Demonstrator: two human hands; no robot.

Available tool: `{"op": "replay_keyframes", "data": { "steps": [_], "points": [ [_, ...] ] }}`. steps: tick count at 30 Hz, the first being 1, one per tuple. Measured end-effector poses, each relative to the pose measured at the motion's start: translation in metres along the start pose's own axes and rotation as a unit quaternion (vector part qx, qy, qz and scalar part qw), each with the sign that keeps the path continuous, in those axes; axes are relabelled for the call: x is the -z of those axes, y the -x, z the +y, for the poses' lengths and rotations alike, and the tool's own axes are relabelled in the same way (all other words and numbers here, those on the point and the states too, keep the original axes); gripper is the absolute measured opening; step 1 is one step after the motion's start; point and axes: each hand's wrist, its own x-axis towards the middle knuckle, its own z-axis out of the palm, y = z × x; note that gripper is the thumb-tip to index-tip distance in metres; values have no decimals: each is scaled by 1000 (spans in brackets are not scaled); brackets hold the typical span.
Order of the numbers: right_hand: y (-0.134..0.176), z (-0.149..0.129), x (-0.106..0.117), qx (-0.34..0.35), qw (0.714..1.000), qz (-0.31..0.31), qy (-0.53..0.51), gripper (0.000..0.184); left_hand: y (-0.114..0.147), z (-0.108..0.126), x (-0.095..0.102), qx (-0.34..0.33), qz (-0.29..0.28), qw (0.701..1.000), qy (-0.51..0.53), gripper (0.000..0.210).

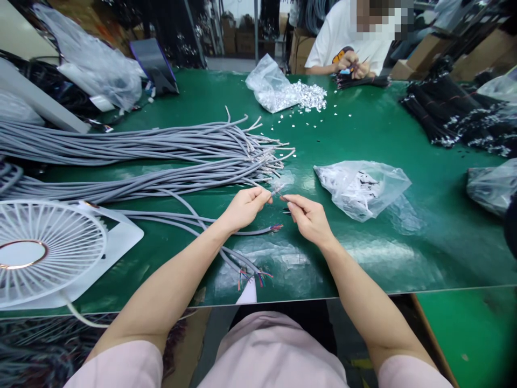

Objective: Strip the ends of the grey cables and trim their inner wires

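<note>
Near the middle of the green table, my left hand [247, 207] is closed in a pinch on the end of a grey cable, with thin wire strands [277, 189] showing past the fingertips. Just to its right, my right hand [310, 216] pinches the tip of a thin wire, its fingertips close to the left ones. A small dark pointed piece sticks out under the right fingers; its kind is unclear. Below the hands lie several loose grey cables [252, 233] with coloured wires bared at their ends. A large bundle of grey cables [161, 143] stretches in from the left.
A white fan [52, 250] stands at the left front. Clear bags [363, 188] of small parts lie right of my hands and further back, beside a spilled pile of white bits [311, 96]. Black cable bundles [448, 113] lie at right; a co-worker [347, 43] sits opposite.
</note>
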Motion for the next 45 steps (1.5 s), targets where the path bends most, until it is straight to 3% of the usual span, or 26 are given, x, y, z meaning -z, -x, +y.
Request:
{"op": "replay_keyframes", "data": {
  "steps": [5, 9, 11, 16, 24, 40, 45],
  "points": [
    [1, -10, 0, 10, 1000, -17, -6, 26, 0, -1, -6, -38, -22, 996, -78, 35],
    [11, -29, 7, 122, 982, -134, -61, 23, -10, -12, -7, -34, 27, 988, -145, 35],
    [13, -33, 13, 151, 977, -134, -63, 21, -14, -14, -6, -17, 36, 991, -131, 39],
    [8, -23, 34, 60, 992, -9, 108, 23, -10, -8, -3, -25, 15, 993, -113, 43],
    [8, -17, 40, 5, 958, -27, 285, 24, -3, -11, -9, -83, 80, 974, -194, 26],
    [8, -14, 34, 5, 960, -50, 277, 24, 3, -6, -11, -116, 93, 956, -254, 22],
    [8, -16, 34, -5, 963, -52, 266, 25, 3, -9, -12, -149, 110, 935, -302, 20]
  ]
}}
